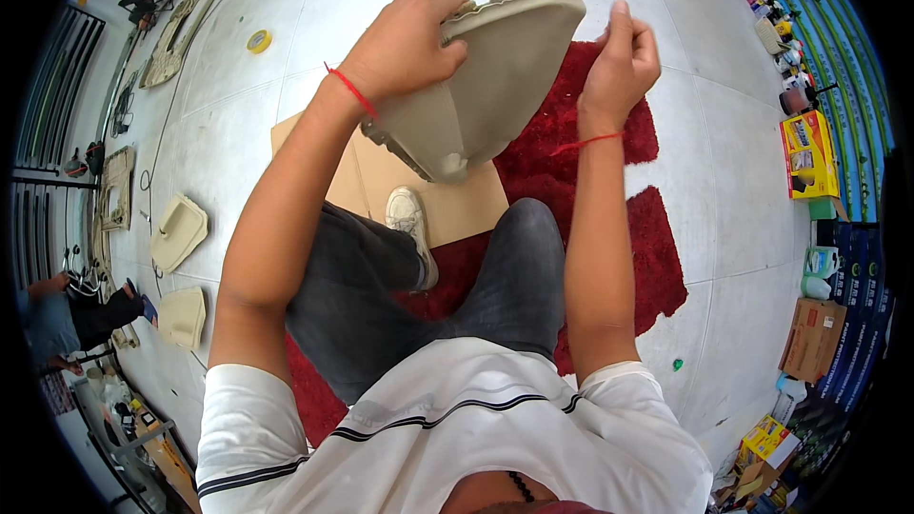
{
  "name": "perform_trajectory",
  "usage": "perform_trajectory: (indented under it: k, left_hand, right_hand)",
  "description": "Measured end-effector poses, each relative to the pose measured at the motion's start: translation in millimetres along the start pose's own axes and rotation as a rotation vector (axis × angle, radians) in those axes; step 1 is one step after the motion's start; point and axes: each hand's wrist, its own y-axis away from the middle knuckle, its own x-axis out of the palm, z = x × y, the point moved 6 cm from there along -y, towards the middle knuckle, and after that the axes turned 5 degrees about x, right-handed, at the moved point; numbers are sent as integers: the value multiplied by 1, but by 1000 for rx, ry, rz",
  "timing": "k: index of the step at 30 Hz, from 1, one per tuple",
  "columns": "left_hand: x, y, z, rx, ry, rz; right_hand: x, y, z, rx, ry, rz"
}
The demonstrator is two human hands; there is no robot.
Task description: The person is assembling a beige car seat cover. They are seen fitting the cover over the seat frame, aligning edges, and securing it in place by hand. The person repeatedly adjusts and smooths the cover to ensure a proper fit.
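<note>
My left hand [405, 46] grips a beige, wedge-shaped panel [509, 71] by its left edge, thumb on the smooth face. It looks like a moulded trim piece wrapped in soft material, with rough, uneven edging along its top and lower left. The panel is held up and tilted above the floor, its rounded corner toward the upper right. Apart from it, to the right, is my right hand [621, 67], thumb up and fingers curled in. Whatever those fingers hold, if anything, cannot be made out.
Flattened cardboard [466, 214] lies beneath my shoe, over a red shaggy mat [657, 257]. Two beige panels [181, 233] and a yellow tape roll [259, 41] are on the floor leftward. Boxes, including a yellow box [809, 154], line the right; another person [71, 314] is at far left.
</note>
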Motion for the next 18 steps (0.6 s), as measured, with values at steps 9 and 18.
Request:
perform_trajectory:
  k: [9, 18]
  left_hand:
    - [-15, 24, 14, -323, -124, 38]
    - [0, 44, -5, -128, -42, -157]
  right_hand:
    - [70, 8, 52, -425, 890, 910]
    - [78, 39, 65, -405, 1112, 1063]
